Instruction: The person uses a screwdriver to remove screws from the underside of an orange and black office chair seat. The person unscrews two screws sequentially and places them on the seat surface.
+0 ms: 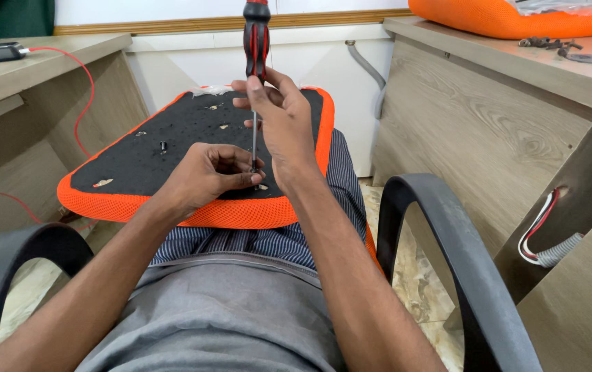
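Screwdriver (pixel 255 62) upright, tip down on seat pad (pixel 172 148); right hand (pixel 279 117) gripping shaft, left hand (pixel 206 176) pinching tip.

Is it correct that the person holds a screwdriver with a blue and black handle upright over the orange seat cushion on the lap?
Not quite. The head view shows the handle of the screwdriver is red and black, not blue and black. The rest holds: the right hand keeps it upright over the orange seat cushion on the lap, while the left hand steadies its tip.
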